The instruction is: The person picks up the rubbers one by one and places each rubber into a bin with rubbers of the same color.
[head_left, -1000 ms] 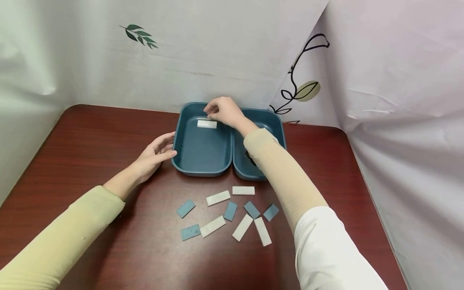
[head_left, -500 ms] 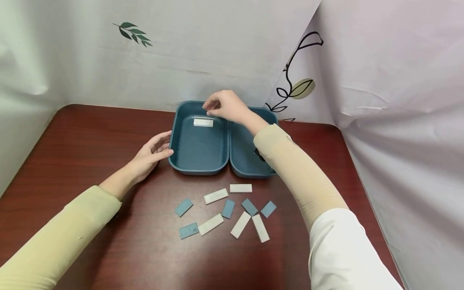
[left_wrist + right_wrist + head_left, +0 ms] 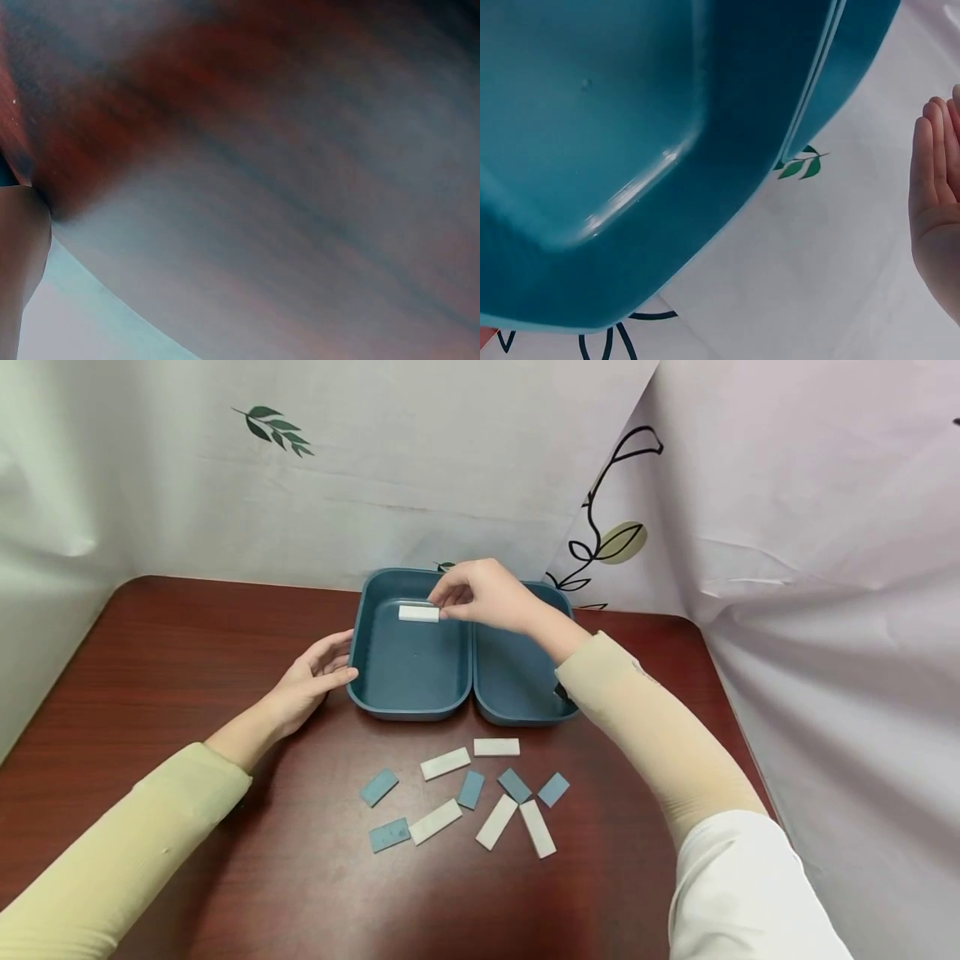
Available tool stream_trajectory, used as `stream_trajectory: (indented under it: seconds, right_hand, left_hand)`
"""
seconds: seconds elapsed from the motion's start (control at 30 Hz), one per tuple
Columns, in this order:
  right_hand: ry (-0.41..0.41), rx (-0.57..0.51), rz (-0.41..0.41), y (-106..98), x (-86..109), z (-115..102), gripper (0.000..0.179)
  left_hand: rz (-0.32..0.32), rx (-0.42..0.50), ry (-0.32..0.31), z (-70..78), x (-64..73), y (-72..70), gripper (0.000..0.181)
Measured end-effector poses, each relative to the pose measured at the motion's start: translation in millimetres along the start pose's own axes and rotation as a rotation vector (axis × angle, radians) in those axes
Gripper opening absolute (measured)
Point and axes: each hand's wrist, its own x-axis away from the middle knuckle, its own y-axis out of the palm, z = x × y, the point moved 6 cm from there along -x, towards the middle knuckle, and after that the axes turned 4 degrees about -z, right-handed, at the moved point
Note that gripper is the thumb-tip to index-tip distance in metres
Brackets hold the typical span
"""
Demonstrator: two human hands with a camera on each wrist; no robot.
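Two dark blue trays stand side by side, the left tray [image 3: 412,716] and the right tray [image 3: 525,722]. A white oblong block [image 3: 418,613] lies inside the left tray near its back wall. My right hand [image 3: 487,597] reaches over the right tray, thumb and index fingertips bent and slightly apart at that block's right end. Whether they touch it is unclear. My left hand [image 3: 303,685] rests against the left tray's outer left wall, fingers extended and thumb at the rim. The right wrist view shows a tray [image 3: 727,150] close up and part of the hand [image 3: 937,195].
In front of the trays, several white blocks [image 3: 436,822] and several shorter blue blocks [image 3: 388,835] lie scattered on the reddish-brown table [image 3: 300,877]. White printed cloth [image 3: 375,468] hangs along the table's back and sides.
My right hand lifted a little from above the white block, then came down to the right, at the block's right end. The block and my left hand stay in place. The head view shifted slightly.
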Motion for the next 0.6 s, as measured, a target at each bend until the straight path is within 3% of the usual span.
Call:
stream_trajectory:
  seconds: [0.6]
  right_hand:
    - [-0.1, -0.044, 0.042, 1, 75.1, -6, 0.021]
  left_hand:
    - [-0.002, -0.003, -0.001, 1.1, -0.3, 1.5, 0.064]
